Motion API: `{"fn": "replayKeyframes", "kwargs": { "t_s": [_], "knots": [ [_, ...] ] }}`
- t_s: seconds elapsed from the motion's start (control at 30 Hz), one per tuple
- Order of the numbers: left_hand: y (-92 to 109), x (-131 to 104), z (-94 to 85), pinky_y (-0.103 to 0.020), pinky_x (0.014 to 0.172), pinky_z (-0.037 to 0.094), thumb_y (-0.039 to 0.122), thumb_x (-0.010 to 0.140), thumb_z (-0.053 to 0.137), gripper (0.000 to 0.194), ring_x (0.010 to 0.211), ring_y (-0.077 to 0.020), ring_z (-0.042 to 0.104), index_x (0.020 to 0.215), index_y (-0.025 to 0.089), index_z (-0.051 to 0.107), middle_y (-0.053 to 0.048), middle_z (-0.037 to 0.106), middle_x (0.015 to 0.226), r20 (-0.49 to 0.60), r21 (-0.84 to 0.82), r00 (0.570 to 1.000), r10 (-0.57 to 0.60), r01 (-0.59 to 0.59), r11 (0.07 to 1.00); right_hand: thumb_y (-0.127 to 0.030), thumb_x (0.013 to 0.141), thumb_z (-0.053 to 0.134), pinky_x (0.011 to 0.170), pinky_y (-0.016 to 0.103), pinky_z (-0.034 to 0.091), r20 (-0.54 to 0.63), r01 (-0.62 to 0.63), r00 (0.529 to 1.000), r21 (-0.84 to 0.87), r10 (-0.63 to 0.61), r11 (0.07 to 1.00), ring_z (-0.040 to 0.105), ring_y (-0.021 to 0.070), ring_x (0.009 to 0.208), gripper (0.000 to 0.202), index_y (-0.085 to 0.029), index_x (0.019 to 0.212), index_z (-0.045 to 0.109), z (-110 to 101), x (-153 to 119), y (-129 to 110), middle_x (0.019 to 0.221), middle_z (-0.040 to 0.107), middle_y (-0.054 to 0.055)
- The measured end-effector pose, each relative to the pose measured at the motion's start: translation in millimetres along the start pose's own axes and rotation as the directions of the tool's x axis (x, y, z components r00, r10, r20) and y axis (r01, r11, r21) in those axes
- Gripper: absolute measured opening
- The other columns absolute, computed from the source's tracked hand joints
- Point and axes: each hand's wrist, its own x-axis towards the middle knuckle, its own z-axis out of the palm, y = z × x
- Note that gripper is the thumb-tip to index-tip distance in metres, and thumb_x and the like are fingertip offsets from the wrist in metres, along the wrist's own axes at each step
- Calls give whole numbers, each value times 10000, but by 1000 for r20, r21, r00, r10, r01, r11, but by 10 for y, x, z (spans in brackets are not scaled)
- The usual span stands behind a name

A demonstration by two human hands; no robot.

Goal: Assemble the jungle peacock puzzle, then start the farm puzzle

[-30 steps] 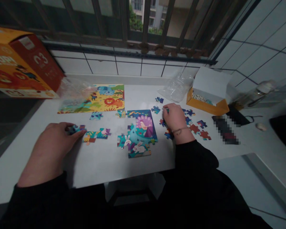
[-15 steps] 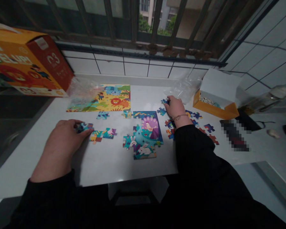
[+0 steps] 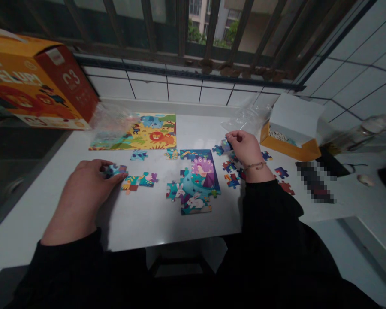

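Observation:
My left hand (image 3: pixel 88 189) pinches a blue puzzle piece (image 3: pixel 117 171) at the left, beside two small groups of joined pieces, one orange and green (image 3: pixel 129 183), one teal and purple (image 3: pixel 148 179). In the middle lies a partly joined puzzle (image 3: pixel 197 180) with a peacock and rabbits. To its right my right hand (image 3: pixel 242 148) closes its fingertips on a bluish puzzle piece (image 3: pixel 225 145). Loose pieces (image 3: pixel 232 180) lie below that hand, and some are partly hidden by it. Two more pieces (image 3: pixel 139 155) (image 3: pixel 171 154) sit above the middle.
A lion picture sheet (image 3: pixel 157 135) lies at the back under clear plastic (image 3: pixel 112 122). An orange box (image 3: pixel 41 86) stands back left. An open box (image 3: pixel 289 146), a plastic bag (image 3: pixel 246 120) and a pixelated dark object (image 3: pixel 315 182) are at the right.
My right hand has moved slightly right and toward me, with a bluish piece now showing at its fingertips. My left hand has hardly moved.

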Motion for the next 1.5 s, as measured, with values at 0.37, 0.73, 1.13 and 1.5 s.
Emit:
{"fn": "replayKeyframes", "kwargs": {
  "t_s": [0.37,0.73,1.13,1.5],
  "knots": [
    [-32,27,36,-491,1010,616,651,922,716,626,1197,-409,725,1304,155,753,-218,748,1284,10,-1,1000,-30,30,1000,-578,903,828,548,263,426,154,-267,964,509,218,818,541,125,617,466,-237,1221,833,73,-1169,-236,820,723,-13],
    [33,24,-12,-510,993,619,678,928,697,697,1221,-442,734,1359,132,741,-261,758,1346,67,37,993,-101,98,994,-519,847,865,603,286,523,227,-355,934,482,278,801,677,159,666,324,-214,950,835,32,-1183,-286,809,810,50],
    [44,21,-7,-495,906,628,672,935,697,683,1118,-424,755,1334,120,751,-257,785,1273,62,43,993,-96,94,995,-502,815,882,637,300,572,267,-351,932,495,245,795,699,175,747,369,-221,1043,807,57,-1183,-294,833,780,22],
    [10,44,11,-486,902,617,672,927,712,705,1144,-428,762,1351,111,757,-257,784,1305,61,18,994,-86,85,996,-337,792,828,831,402,687,410,-413,891,552,195,724,750,176,796,391,-274,1176,798,100,-1248,-428,902,689,-32]
  ]
}}
